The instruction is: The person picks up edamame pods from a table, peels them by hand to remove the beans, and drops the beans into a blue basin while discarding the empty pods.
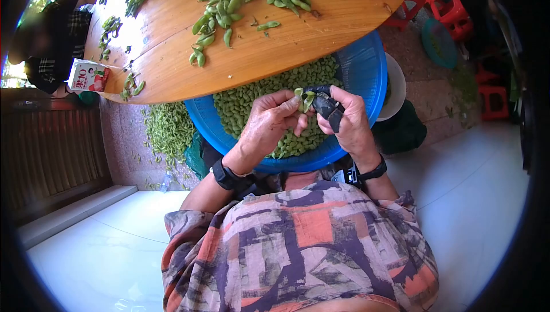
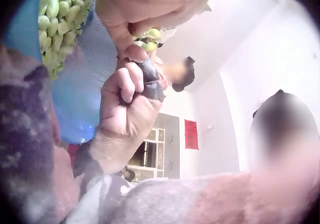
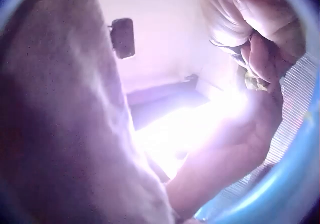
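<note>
The biggest thing, the wooden table point(image 1: 275, 42), stood on the far side, its near edge over the basket; I judge that kept its loose pods point(image 1: 232, 2) within my reach. The blue basket point(image 1: 375, 71) sat close before me, directly under my hands, probably so that anything dropped landed on the green beans point(image 1: 240, 106) in it. On the floor to its left lay a heap of green pieces point(image 1: 169, 126), perhaps put aside there to stay apart from the beans. A white tub point(image 1: 398, 88) stood just right of the basket, partly hidden.

My left hand point(image 1: 269, 120) pinched one end of a pod point(image 1: 307, 103) between thumb and forefinger, seemingly to steady it. My right hand point(image 1: 352, 117) was curled in, its dark finger coverings point(image 1: 327, 108), likely protection, pinching the pod's other side. The pod, smallest of all, was held over the basket, apparently split; I couldn't tell what remained inside.
</note>
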{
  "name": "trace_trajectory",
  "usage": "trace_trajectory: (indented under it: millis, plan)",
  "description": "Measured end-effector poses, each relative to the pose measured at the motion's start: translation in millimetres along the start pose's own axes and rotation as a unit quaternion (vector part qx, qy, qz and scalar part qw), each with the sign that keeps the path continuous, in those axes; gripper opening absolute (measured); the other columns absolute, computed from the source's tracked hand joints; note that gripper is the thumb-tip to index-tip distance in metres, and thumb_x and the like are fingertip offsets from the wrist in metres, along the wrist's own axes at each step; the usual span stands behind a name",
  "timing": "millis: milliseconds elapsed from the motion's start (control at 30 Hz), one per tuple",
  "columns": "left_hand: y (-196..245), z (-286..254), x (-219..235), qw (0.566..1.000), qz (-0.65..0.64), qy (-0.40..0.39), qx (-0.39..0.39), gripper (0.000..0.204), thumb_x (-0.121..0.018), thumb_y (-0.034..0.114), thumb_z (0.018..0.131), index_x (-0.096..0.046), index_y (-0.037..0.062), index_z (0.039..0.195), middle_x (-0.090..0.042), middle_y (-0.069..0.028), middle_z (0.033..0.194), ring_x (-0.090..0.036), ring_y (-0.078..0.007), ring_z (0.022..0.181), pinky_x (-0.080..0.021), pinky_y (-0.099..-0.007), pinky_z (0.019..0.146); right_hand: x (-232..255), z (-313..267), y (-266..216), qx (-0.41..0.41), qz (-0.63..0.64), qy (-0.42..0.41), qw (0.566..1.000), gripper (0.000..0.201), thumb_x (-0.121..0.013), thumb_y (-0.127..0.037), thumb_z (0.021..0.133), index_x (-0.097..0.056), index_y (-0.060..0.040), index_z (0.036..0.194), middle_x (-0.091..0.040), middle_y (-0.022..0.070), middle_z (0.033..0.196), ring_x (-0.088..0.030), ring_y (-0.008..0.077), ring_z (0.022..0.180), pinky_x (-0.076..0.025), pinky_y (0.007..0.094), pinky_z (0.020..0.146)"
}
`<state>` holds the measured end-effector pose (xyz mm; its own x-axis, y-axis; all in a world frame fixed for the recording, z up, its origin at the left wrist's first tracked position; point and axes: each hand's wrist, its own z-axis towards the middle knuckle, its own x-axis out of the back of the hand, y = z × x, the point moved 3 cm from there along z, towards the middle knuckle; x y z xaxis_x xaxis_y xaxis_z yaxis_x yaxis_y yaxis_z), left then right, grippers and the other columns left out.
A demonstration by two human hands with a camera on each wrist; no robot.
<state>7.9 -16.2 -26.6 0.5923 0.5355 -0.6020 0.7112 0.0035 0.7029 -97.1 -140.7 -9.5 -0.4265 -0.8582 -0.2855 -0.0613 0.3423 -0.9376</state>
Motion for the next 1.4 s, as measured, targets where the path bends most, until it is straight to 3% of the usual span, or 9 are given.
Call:
trace_trajectory:
  millis: [333, 500, 567, 700, 900, 1100, 1167, 1267, 1400]
  plan:
    - [-21, 9, 4, 0.995, 0.011, 0.023, -0.093, 0.015, -0.053, 0.008, 0.092, -0.054, 0.004, 0.077, -0.05, -0.0015, 0.074, -0.047, -0.0138, 0.068, -0.038, -0.0285, 0.064, -16, 0, -12, 0.238, -0.399, 0.089, 0.881, 0.01, -0.057, 0.003, 0.077, -0.057, 0.002, 0.087, -0.051, 0.0184, 0.077, -0.053, 0.0414, 0.07, -0.041, 0.0415, 0.059]
    - [-6, 1, 1, 0.838, 0.437, 0.012, -0.327, 0.016, -0.053, -0.006, 0.082, -0.043, 0.0021, 0.073, -0.049, -0.0068, 0.067, -0.045, -0.0188, 0.058, -0.037, -0.0326, 0.051, -21, 0, -15, 0.232, -0.359, 0.099, 0.899, 0.011, -0.057, 0.001, 0.082, -0.061, 0.0018, 0.092, -0.053, 0.0175, 0.077, -0.054, 0.0385, 0.068, -0.043, 0.0403, 0.059]
    - [-21, 12, 11, 0.956, 0.202, 0.0, -0.213, 0.016, -0.052, -0.006, 0.081, -0.042, 0.0021, 0.072, -0.049, -0.0066, 0.068, -0.043, -0.0187, 0.057, -0.036, -0.032, 0.052, -20, 1, -14, 0.25, -0.359, 0.098, 0.894, 0.011, -0.057, 0.001, 0.084, -0.062, 0.0013, 0.093, -0.054, 0.0171, 0.077, -0.055, 0.0372, 0.068, -0.044, 0.0394, 0.06]
    - [-15, 6, 7, 0.885, 0.4, 0.019, -0.239, 0.022, -0.045, 0.001, 0.089, -0.045, 0.0041, 0.068, -0.045, -0.0015, 0.075, -0.039, -0.0106, 0.065, -0.035, -0.027, 0.062, -19, 0, -14, 0.246, -0.395, 0.102, 0.879, 0.01, -0.058, 0.0, 0.083, -0.062, 0.0016, 0.092, -0.055, 0.0173, 0.078, -0.056, 0.0364, 0.069, -0.045, 0.0385, 0.061]
    - [-10, 2, -9, 0.999, 0.011, 0.036, -0.031, 0.019, -0.046, 0.005, 0.098, -0.063, -0.0029, 0.096, -0.058, -0.001, 0.083, -0.05, -0.0098, 0.07, -0.042, -0.0222, 0.065, -3, -1, -2, 0.087, -0.204, 0.1, 0.97, 0.01, -0.058, -0.008, 0.09, -0.058, -0.0014, 0.083, -0.055, 0.0046, 0.063, -0.052, 0.0093, 0.056, -0.041, 0.0269, 0.051]
    - [5, -15, 5, 0.969, 0.24, 0.009, -0.059, 0.019, -0.059, 0.008, 0.093, -0.066, -0.0006, 0.108, -0.069, -0.0053, 0.094, -0.064, -0.0149, 0.086, -0.051, -0.0265, 0.077, 30, -17, -19, 0.145, -0.105, 0.149, 0.973, 0.014, -0.048, -0.013, 0.095, -0.057, -0.0047, 0.088, -0.053, -0.0046, 0.067, -0.05, 0.0021, 0.056, -0.04, 0.0185, 0.049]
    - [33, -34, -10, 0.801, 0.564, -0.063, -0.19, 0.015, -0.064, 0.004, 0.087, -0.07, 0.0011, 0.101, -0.071, -0.009, 0.095, -0.067, -0.0192, 0.09, -0.053, -0.0295, 0.078, 71, -28, -37, 0.166, -0.264, 0.272, 0.91, 0.009, -0.052, -0.007, 0.09, -0.059, -0.0075, 0.085, -0.057, -0.0045, 0.07, -0.051, 0.0023, 0.057, -0.042, 0.0188, 0.052]
    - [73, -57, -3, 0.75, 0.576, 0.096, -0.311, 0.01, -0.069, 0.003, 0.081, -0.071, 0.0009, 0.091, -0.069, -0.0103, 0.086, -0.068, -0.0219, 0.079, -0.053, -0.0318, 0.072, 110, -38, -67, 0.192, -0.518, 0.367, 0.748, 0.037, -0.044, 0.005, 0.075, -0.06, 0.0016, 0.108, -0.06, 0.0205, 0.074, -0.061, 0.0336, 0.068, -0.048, 0.0413, 0.066]
    - [122, -58, 23, 0.611, 0.63, 0.332, -0.347, 0.008, -0.069, 0.005, 0.082, -0.07, 0.0003, 0.089, -0.064, -0.0103, 0.077, -0.063, -0.0207, 0.068, -0.05, -0.033, 0.064, 126, -43, -61, 0.157, -0.504, 0.392, 0.754, 0.048, -0.046, 0.007, 0.075, -0.06, -0.0012, 0.12, -0.065, 0.0252, 0.086, -0.065, 0.0373, 0.08, -0.049, 0.0414, 0.074]
